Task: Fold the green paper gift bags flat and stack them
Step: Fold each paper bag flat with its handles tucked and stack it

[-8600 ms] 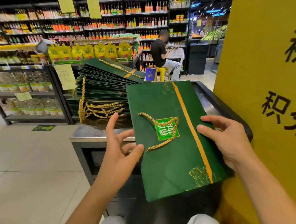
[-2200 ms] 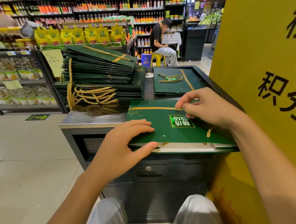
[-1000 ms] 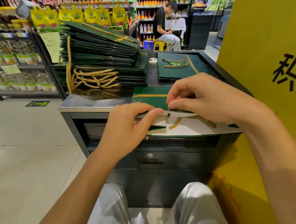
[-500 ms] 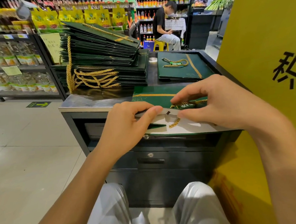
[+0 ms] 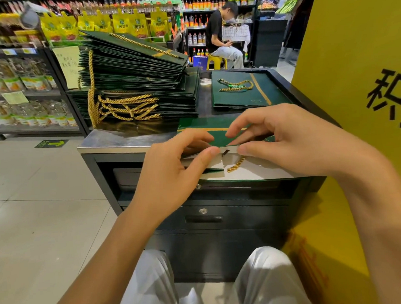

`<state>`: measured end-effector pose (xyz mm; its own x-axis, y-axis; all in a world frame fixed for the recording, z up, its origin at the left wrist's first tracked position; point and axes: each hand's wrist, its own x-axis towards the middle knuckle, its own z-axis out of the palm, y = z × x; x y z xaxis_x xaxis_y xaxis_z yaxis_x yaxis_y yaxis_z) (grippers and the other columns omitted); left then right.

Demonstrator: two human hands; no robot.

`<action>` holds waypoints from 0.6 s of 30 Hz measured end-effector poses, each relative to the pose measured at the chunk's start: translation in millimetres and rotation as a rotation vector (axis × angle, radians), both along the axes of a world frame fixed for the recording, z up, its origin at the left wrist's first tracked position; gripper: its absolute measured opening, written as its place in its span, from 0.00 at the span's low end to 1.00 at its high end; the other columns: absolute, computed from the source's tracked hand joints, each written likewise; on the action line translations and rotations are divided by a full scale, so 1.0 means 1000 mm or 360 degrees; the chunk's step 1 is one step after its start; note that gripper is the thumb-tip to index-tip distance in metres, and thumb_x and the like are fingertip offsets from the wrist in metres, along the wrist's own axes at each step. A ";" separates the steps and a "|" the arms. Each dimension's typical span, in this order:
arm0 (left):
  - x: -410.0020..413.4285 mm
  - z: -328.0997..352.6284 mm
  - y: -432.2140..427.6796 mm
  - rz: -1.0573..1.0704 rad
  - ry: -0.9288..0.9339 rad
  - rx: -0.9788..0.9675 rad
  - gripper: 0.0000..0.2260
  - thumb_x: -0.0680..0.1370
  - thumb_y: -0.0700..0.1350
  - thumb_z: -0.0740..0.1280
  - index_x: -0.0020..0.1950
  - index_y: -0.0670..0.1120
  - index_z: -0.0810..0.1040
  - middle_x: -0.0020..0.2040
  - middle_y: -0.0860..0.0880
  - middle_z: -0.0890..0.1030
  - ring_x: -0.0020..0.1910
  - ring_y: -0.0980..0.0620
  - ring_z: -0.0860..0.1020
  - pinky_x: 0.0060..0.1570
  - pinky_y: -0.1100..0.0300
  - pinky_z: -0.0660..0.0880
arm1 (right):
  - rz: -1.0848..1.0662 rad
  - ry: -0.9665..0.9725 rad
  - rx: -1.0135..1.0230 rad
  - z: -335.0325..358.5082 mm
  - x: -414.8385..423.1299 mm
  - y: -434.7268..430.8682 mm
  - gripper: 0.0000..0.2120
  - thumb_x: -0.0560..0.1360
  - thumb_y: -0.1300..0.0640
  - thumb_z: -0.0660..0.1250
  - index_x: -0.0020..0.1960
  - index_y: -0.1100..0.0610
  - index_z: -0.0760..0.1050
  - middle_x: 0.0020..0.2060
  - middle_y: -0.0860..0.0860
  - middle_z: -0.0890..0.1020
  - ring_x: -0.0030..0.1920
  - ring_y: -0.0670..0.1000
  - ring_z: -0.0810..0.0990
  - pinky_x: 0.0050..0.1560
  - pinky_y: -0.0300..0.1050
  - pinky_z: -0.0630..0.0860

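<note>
A green paper gift bag [image 5: 219, 138] lies on the near edge of a dark metal counter [image 5: 115, 142], its mouth toward me with the white inside showing. My left hand [image 5: 173, 176] pinches the bag's upper rim between thumb and fingers. My right hand [image 5: 285, 140] pinches the same rim just to the right, thumb under and fingers on top. A gold rope handle [image 5: 236, 165] hangs out below the rim. A small stack of flat green bags [image 5: 245, 96] lies behind. A tall pile of green bags [image 5: 135, 81] with gold ropes stands at the left.
A big yellow panel [image 5: 358, 73] with black characters rises close on the right. A person [image 5: 221, 36] sits on a yellow stool beyond the counter. Shop shelves [image 5: 21, 75] line the left. A small white round object [image 5: 205, 81] lies between the stacks. My knees are under the counter.
Since a second ago both hands stay on the bag's rim; my right fingers have shifted slightly left, covering the green label. Earlier I laid a flat bag on the small stack and took this one.
</note>
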<state>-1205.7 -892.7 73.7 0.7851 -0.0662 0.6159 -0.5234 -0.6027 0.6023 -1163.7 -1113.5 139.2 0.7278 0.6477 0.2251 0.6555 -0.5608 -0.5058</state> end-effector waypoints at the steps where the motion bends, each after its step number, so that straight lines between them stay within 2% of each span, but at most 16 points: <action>1: -0.002 0.000 -0.002 -0.0015 -0.0061 -0.0042 0.08 0.79 0.46 0.71 0.56 0.47 0.80 0.52 0.57 0.83 0.55 0.61 0.81 0.56 0.60 0.79 | 0.0002 0.0002 0.0001 0.001 0.000 0.000 0.09 0.78 0.55 0.71 0.57 0.47 0.79 0.45 0.36 0.86 0.45 0.41 0.84 0.42 0.30 0.73; 3: -0.005 -0.003 -0.004 0.0023 -0.0287 0.0041 0.06 0.78 0.42 0.73 0.52 0.43 0.78 0.55 0.51 0.81 0.59 0.59 0.79 0.59 0.54 0.77 | 0.0002 -0.0006 -0.0003 0.002 0.001 0.001 0.08 0.78 0.54 0.71 0.57 0.46 0.79 0.45 0.36 0.86 0.47 0.43 0.85 0.44 0.35 0.76; 6: -0.005 -0.014 -0.006 0.0140 -0.0504 0.0211 0.06 0.77 0.46 0.73 0.46 0.44 0.82 0.59 0.47 0.79 0.62 0.50 0.76 0.58 0.46 0.74 | 0.0007 -0.0014 0.0005 0.003 0.002 0.001 0.08 0.78 0.54 0.71 0.56 0.46 0.79 0.44 0.36 0.86 0.46 0.47 0.85 0.43 0.41 0.78; 8: -0.005 -0.020 -0.009 0.0222 -0.0545 0.0234 0.08 0.77 0.50 0.73 0.47 0.45 0.86 0.60 0.46 0.79 0.62 0.48 0.76 0.58 0.44 0.74 | 0.0017 -0.0009 0.0011 0.003 0.003 0.001 0.08 0.78 0.54 0.71 0.56 0.46 0.80 0.44 0.36 0.86 0.46 0.47 0.85 0.45 0.45 0.79; 12: -0.007 -0.024 -0.021 0.0378 -0.0599 0.0226 0.09 0.77 0.49 0.73 0.49 0.44 0.87 0.58 0.46 0.81 0.59 0.48 0.78 0.55 0.44 0.76 | 0.0025 -0.0001 0.0030 0.001 0.003 0.002 0.08 0.78 0.55 0.71 0.56 0.48 0.80 0.44 0.38 0.86 0.47 0.45 0.85 0.49 0.49 0.80; 13: -0.008 -0.023 -0.023 0.0404 -0.0570 0.0206 0.09 0.76 0.50 0.73 0.49 0.44 0.87 0.57 0.46 0.82 0.58 0.48 0.79 0.54 0.44 0.77 | 0.0028 -0.0003 0.0036 0.000 0.004 0.002 0.08 0.78 0.56 0.71 0.56 0.48 0.81 0.44 0.38 0.86 0.47 0.44 0.85 0.49 0.48 0.80; 16: -0.007 -0.018 -0.027 0.0422 -0.0404 0.0136 0.11 0.75 0.53 0.70 0.47 0.47 0.87 0.53 0.50 0.83 0.53 0.49 0.81 0.51 0.43 0.79 | 0.0035 0.0000 0.0062 0.000 0.004 0.001 0.08 0.78 0.58 0.71 0.56 0.49 0.81 0.44 0.39 0.86 0.47 0.40 0.84 0.43 0.34 0.77; 18: -0.008 -0.015 -0.030 0.0398 -0.0295 0.0069 0.11 0.75 0.54 0.69 0.47 0.49 0.87 0.50 0.54 0.83 0.50 0.51 0.81 0.49 0.43 0.79 | 0.0040 -0.0001 0.0071 0.000 0.004 0.001 0.08 0.78 0.58 0.72 0.56 0.49 0.82 0.43 0.39 0.86 0.46 0.38 0.84 0.41 0.30 0.74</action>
<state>-1213.6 -922.7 58.7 0.6548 0.0851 0.7510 -0.4544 -0.7497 0.4811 -1159.4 -1112.8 138.8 0.7113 0.6552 0.2544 0.6694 -0.5212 -0.5294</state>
